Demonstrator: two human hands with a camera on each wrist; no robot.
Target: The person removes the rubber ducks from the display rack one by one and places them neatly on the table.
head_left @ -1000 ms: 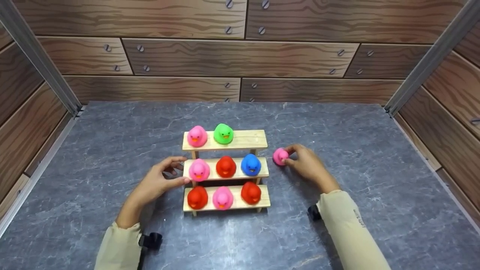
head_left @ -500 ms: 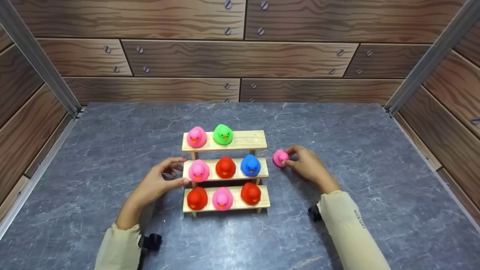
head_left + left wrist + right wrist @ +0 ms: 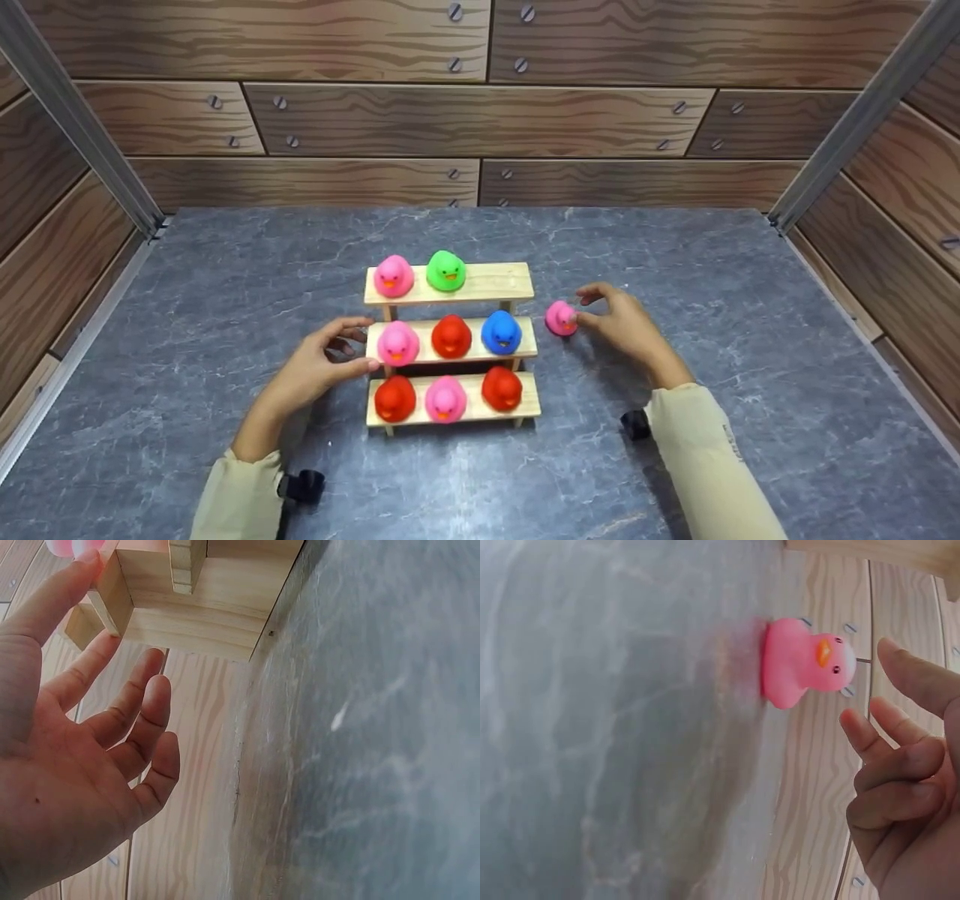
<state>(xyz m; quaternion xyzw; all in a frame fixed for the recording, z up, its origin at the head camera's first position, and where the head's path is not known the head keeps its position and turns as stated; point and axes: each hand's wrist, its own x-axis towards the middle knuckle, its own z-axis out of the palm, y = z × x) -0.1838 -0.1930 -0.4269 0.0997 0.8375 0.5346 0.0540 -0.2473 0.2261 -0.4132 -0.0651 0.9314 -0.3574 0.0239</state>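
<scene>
A three-tier wooden display stand (image 3: 495, 282) bears several rubber ducks. My left hand (image 3: 309, 367) holds the left end of its middle tier, thumb at the front edge and index finger at the back; the other fingers are loosely bent. In the left wrist view, the thumb and index fingertips meet the stand's wooden end (image 3: 112, 596). A pink rubber duck (image 3: 559, 319) stands upright on the table, right of the stand. My right hand (image 3: 626, 322) is just beside it, thumb and fingers spread. The right wrist view shows a gap between this duck (image 3: 791, 667) and the thumb.
On the top tier sit a pink duck (image 3: 394, 276) and a green duck (image 3: 446, 271), left of a bare stretch of board. Lower tiers carry red, pink and blue ducks. Wood-patterned walls (image 3: 480, 120) enclose the grey marbled table (image 3: 720, 300) at the back and sides.
My right hand has let go of the pink duck and drawn slightly to the right, fingers spreading. The duck stays where it was. My left hand keeps its place at the stand.
</scene>
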